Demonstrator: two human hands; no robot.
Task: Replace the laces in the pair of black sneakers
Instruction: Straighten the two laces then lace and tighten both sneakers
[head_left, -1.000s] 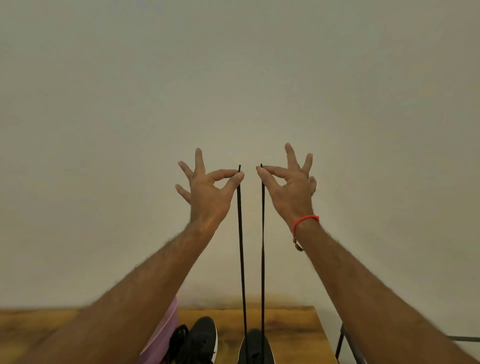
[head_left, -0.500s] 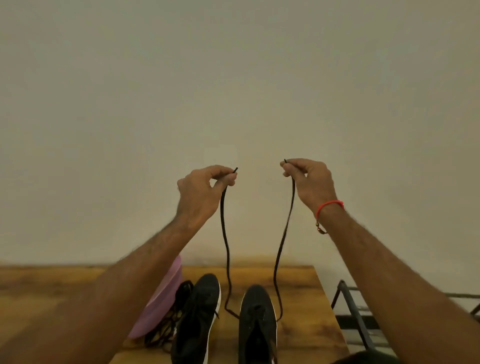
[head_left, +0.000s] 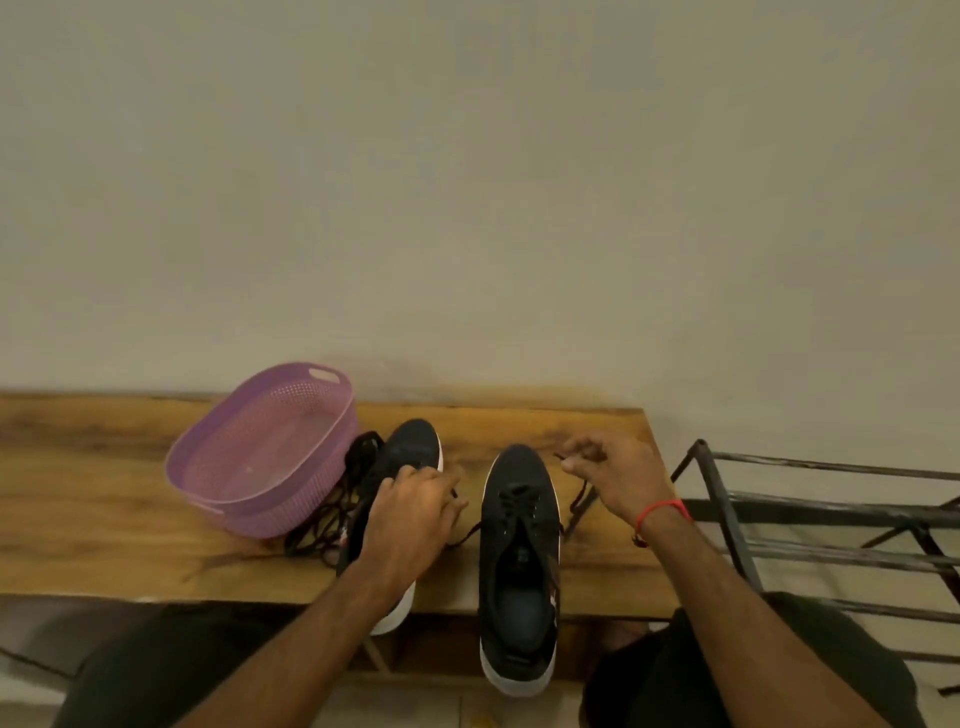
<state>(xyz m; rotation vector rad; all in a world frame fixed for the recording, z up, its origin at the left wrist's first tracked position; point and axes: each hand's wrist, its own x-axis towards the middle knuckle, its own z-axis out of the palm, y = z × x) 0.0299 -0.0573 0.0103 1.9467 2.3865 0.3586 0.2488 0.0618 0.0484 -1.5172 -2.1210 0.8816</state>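
Two black sneakers with white soles lie toes-away on a wooden bench. The right sneaker has a dark lace threaded through its front eyelets, one end running out each side. My right hand pinches the right end just beyond the toe. My left hand holds the left end with curled fingers, hovering over the left sneaker and hiding its middle. A loose pile of black laces lies between that sneaker and the basket.
A purple perforated plastic basket, with nothing in it, stands at the left on the bench against the plain wall. A black metal rack stands to the right of the bench. My knees sit below the bench's front edge.
Both hands came down from head height, where they held the lace ends taut, to just above the sneakers. The lace now hangs slack. The view tilted down, showing the whole bench.
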